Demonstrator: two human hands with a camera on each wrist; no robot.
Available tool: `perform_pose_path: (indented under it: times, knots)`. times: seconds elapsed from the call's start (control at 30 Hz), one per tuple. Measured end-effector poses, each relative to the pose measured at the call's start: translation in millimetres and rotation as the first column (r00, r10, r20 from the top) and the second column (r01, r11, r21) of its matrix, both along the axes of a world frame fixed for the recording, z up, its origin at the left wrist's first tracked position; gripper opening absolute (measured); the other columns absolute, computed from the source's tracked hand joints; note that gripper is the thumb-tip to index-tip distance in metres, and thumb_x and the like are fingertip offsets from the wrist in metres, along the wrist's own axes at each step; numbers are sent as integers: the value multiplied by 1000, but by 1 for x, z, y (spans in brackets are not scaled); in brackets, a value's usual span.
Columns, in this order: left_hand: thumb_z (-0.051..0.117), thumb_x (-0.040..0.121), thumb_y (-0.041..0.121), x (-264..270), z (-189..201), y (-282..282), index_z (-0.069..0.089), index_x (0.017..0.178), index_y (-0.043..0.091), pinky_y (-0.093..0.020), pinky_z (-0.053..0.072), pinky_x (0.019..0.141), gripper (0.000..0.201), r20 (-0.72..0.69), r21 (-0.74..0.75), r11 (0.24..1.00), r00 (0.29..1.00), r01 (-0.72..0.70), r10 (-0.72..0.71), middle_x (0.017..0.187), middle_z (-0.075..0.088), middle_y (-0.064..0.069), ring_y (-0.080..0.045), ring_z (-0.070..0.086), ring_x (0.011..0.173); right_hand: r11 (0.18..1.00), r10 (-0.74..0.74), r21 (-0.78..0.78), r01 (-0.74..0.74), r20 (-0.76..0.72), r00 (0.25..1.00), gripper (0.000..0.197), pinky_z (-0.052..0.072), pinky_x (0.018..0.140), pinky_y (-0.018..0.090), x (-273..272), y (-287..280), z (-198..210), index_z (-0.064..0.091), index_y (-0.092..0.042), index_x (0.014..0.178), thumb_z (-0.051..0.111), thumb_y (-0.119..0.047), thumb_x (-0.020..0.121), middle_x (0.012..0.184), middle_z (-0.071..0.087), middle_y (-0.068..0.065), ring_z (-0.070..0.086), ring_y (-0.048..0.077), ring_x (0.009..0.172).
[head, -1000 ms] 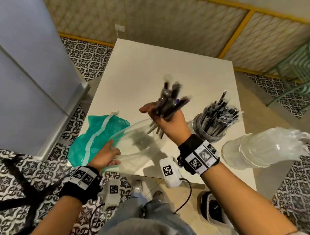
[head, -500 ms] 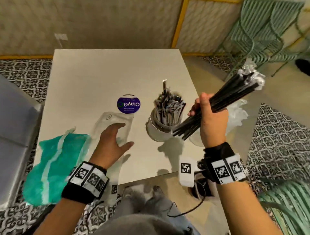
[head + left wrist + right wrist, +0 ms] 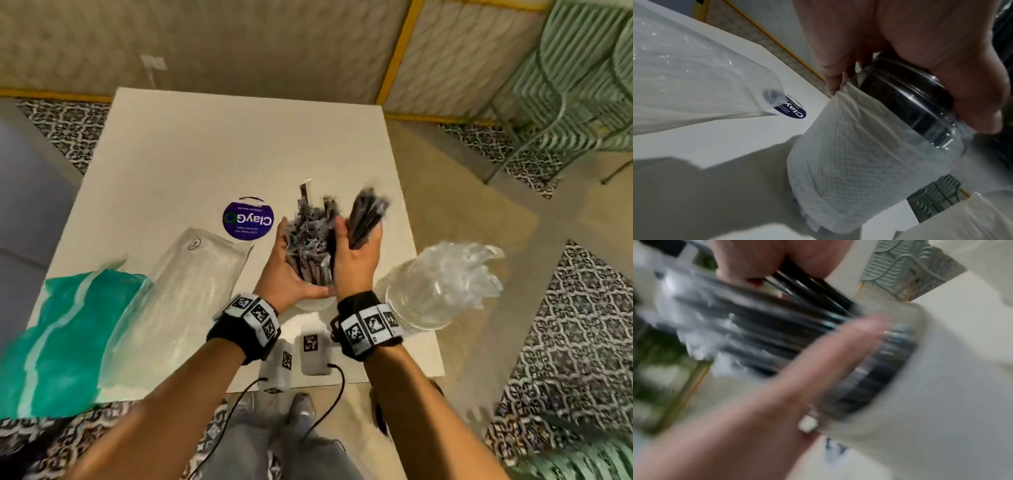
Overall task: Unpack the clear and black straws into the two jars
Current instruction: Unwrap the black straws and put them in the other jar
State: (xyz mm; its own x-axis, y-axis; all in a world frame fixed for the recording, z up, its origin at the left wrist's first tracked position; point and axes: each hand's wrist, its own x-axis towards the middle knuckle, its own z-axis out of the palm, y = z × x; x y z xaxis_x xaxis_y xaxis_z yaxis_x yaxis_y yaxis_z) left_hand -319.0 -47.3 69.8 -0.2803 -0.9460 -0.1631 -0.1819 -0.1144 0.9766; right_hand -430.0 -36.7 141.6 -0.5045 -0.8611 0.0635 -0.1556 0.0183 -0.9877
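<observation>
A jar point(image 3: 314, 303) wrapped in white paper point(image 3: 849, 170) stands near the table's front edge, full of wrapped black straws point(image 3: 306, 233). My left hand point(image 3: 291, 263) cups its left side, thumb point(image 3: 972, 100) and fingers curled round the neck. My right hand point(image 3: 358, 255) grips a bundle of black straws point(image 3: 368, 216) upright at the jar's right rim. The right wrist view is blurred but shows that bundle point(image 3: 813, 292) against the straws in the jar point(image 3: 879, 369). A second jar point(image 3: 414, 308) with clear straws point(image 3: 459, 270) sits to the right.
An empty clear plastic bag point(image 3: 185, 284) and a teal bag point(image 3: 58, 335) lie on the white table point(image 3: 222, 147) to the left. A purple round sticker point(image 3: 248, 219) sits behind the bag. Green chairs point(image 3: 575, 85) stand at the far right.
My left hand left the clear bag and moved right onto the black-straw jar. My right hand brought its bundle down and left from beside the jars to that jar's rim.
</observation>
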Motion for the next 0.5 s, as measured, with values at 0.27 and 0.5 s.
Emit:
perform_pose_path:
  times: [0.27, 0.5]
  knots:
    - [93, 45, 14, -3, 11, 3, 11, 145, 11, -28, 39, 110, 129, 31, -80, 996, 999, 34, -31, 138, 50, 0, -3, 48, 127, 990, 137, 48, -135, -593, 793, 68, 22, 113, 42, -33, 27, 9, 45, -24, 121, 61, -62, 66, 128, 44, 9, 29, 17, 124]
    - [94, 43, 17, -9, 19, 12, 27, 135, 26, -16, 36, 107, 114, 17, -143, 989, 999, -27, 29, 131, 50, 14, 9, 46, 123, 936, 271, -124, -329, -344, 899, 81, 35, 109, 48, -30, 12, 43, 27, -25, 143, 64, -51, 76, 134, 49, 0, 44, 15, 127]
